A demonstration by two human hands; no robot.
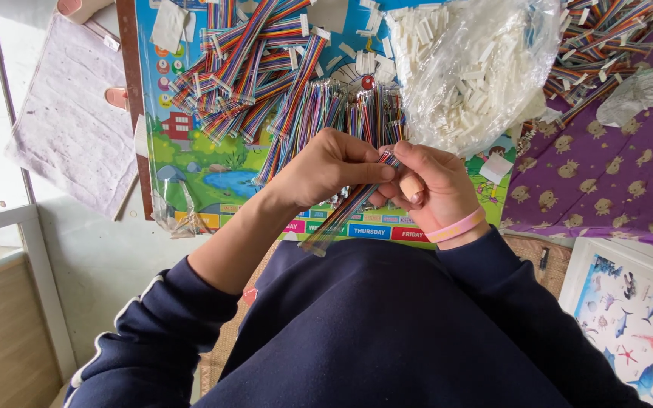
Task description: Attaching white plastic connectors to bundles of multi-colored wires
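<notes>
**Both hands on one rainbow ribbon cable**

The left hand point(334, 170) and right hand point(432, 189) met at the centre, both pinched on a rainbow ribbon cable point(345, 211) that ran down-left from the fingers, held above the lower edge of the poster. Just beyond them, the clear plastic bag point(478, 68) lay open, stuffed with small white plastic connectors point(447, 45). Left of the bag, a heap of loose ribbon cables point(266, 68) sprawled over a bright children's poster point(205, 166) showing a pond and a house, with coloured rectangular labels in a strip along its near edge. At right lay a purple cloth point(606, 189) with tan animal prints, another cable pile point(598, 38) at its top. Lower right, a sea-creature picture sheet point(636, 310).
</notes>
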